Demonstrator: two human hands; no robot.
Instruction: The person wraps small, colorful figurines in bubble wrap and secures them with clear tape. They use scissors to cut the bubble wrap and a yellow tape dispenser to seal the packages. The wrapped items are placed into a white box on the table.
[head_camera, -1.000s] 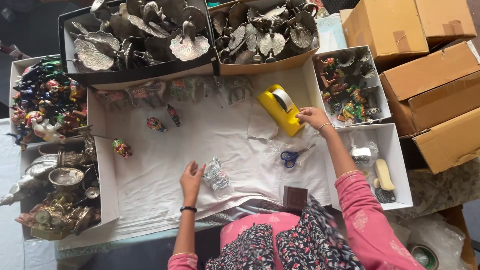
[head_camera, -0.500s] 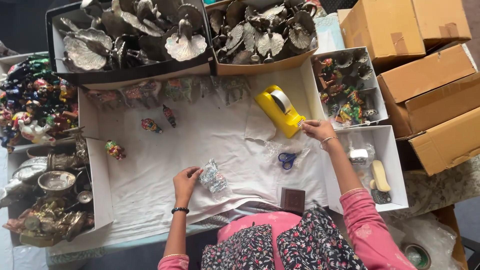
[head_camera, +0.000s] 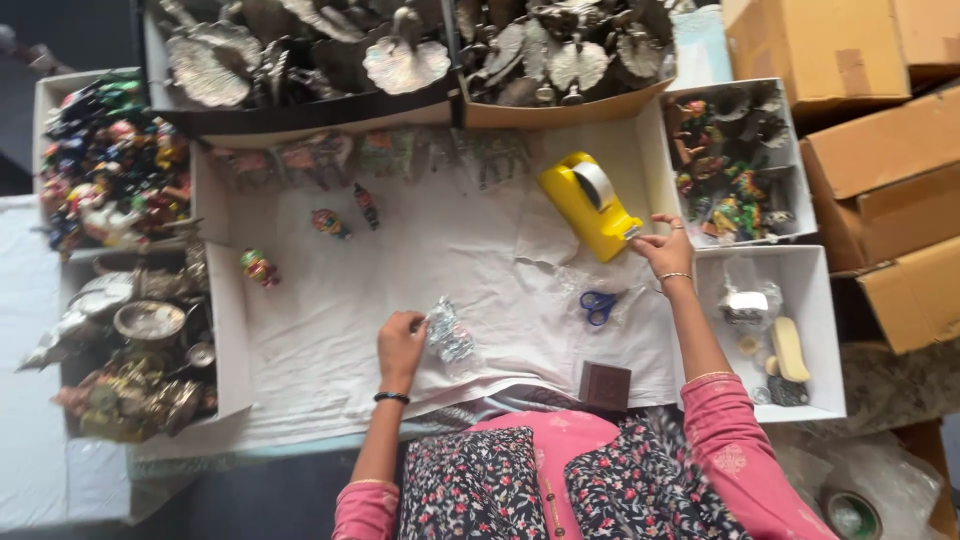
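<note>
While right hand (head_camera: 663, 250) touches, tape dispenser (head_camera: 588, 205) diagonal

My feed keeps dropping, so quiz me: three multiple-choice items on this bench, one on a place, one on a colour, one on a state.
1. Where do the blue-handled scissors lie?
A. in the white tray at right
B. on the white cloth, below the tape dispenser
C. on a cardboard box

2. What colour is the tape dispenser?
A. yellow
B. red
C. green

3. What is the left hand doing?
A. resting flat and empty
B. holding the scissors
C. gripping a small clear-wrapped packet

Answers:
1 B: the scissors sit on the white cloth, just below the dispenser.
2 A: its body is bright yellow.
3 C: the fingers close on the clear-wrapped packet, while the right hand touches the dispenser's front end.
</note>
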